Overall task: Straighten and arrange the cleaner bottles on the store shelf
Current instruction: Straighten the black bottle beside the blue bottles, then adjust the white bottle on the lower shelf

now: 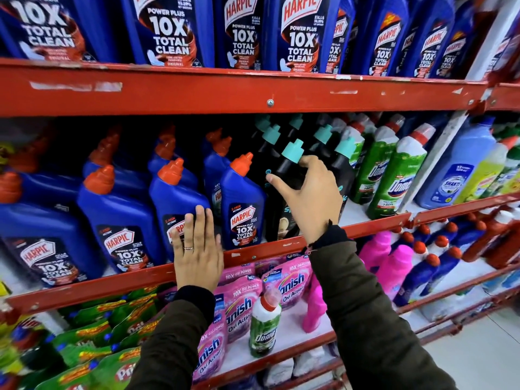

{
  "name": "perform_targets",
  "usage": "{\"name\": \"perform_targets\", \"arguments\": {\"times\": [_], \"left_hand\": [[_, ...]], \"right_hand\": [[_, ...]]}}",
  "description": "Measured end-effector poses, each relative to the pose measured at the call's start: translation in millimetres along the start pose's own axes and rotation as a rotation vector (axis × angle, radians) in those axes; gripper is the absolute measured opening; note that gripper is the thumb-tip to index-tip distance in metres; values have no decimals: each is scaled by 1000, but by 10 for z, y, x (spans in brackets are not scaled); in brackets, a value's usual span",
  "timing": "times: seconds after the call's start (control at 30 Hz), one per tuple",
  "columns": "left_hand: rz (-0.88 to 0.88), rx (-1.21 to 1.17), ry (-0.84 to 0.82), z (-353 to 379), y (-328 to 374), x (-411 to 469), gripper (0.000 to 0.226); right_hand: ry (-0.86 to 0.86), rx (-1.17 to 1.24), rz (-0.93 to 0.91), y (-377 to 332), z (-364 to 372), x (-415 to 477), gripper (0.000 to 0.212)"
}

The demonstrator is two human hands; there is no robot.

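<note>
On the middle red shelf (253,253) stand rows of blue Harpic bottles (242,204) with orange caps, then black bottles (287,175) with teal caps, then green Domex bottles (394,181). My left hand (197,249) lies flat, fingers together, against the front of a blue Harpic bottle (174,198) and over the shelf lip. My right hand (309,192) curls around the neck and shoulder of the front black bottle, just below its teal cap (292,150). That black bottle leans to the left.
The top shelf holds large blue Harpic bottles (168,32). Below are pink Vanish pouches (242,308), a lone green Domex bottle (264,325), pink bottles (394,266) and green pouches (92,336). A light-blue bottle (461,164) stands to the right. Floor tiles show at lower right.
</note>
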State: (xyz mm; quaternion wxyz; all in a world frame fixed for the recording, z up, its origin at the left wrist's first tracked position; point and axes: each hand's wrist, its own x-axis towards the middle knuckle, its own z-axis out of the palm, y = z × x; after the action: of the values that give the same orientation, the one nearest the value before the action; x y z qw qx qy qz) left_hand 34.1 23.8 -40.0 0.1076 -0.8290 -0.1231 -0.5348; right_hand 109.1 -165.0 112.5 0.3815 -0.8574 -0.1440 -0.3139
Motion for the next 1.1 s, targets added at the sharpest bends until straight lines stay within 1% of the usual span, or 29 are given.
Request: {"name": "perform_targets", "arguments": {"times": [0.1, 0.2, 0.23, 0.3, 0.37, 0.43, 0.5, 0.57, 0.63, 0.7, 0.73, 0.77, 0.83, 0.9, 1.0, 1.1], "left_hand": [[-1, 8, -2, 3, -5, -6, 73], [-5, 12, -2, -10, -2, -11, 73], [-2, 18, 1, -15, 2, -7, 74], [-13, 25, -1, -28, 13, 10, 78], [-33, 28, -11, -42, 18, 2, 83], [-44, 50, -27, -39, 24, -15, 83], [-48, 64, -41, -15, 21, -27, 77], [-25, 79, -44, 16, 12, -37, 76], [-5, 84, -50, 27, 21, -35, 78], [3, 88, -40, 28, 33, -38, 79], [3, 92, -38, 29, 31, -41, 79], [1, 96, -39, 31, 28, -44, 78], [-8, 79, -47, 30, 16, -45, 78], [-13, 59, -46, 28, 15, -39, 79], [-1, 74, -28, 24, 18, -39, 78], [10, 65, -19, 40, 4, -47, 77]], "right_hand": [[-21, -12, -11, 1, -17, -20, 72], [34, 29, -73, 44, -50, -125, 70], [69, 58, -103, 70, -63, -176, 65], [111, 124, -127, 145, -68, -334, 46], [63, 168, -107, 265, -39, -561, 32], [-71, 203, -76, 423, 17, -838, 28], [-237, 184, -39, 611, 93, -1137, 35], [-395, 79, 34, 791, 180, -1423, 49], [-569, -25, 143, 956, 289, -1696, 69], [-704, -55, 275, 1068, 385, -1918, 84], [-741, -39, 327, 1105, 429, -2007, 86], [-751, -3, 368, 1128, 471, -2073, 84], [-721, 80, 412, 1137, 535, -2142, 76], [-683, 113, 387, 1122, 572, -2161, 71], [-609, 178, 359, 1095, 522, -2180, 70], [-490, 257, 341, 1047, 359, -2100, 75]]}}
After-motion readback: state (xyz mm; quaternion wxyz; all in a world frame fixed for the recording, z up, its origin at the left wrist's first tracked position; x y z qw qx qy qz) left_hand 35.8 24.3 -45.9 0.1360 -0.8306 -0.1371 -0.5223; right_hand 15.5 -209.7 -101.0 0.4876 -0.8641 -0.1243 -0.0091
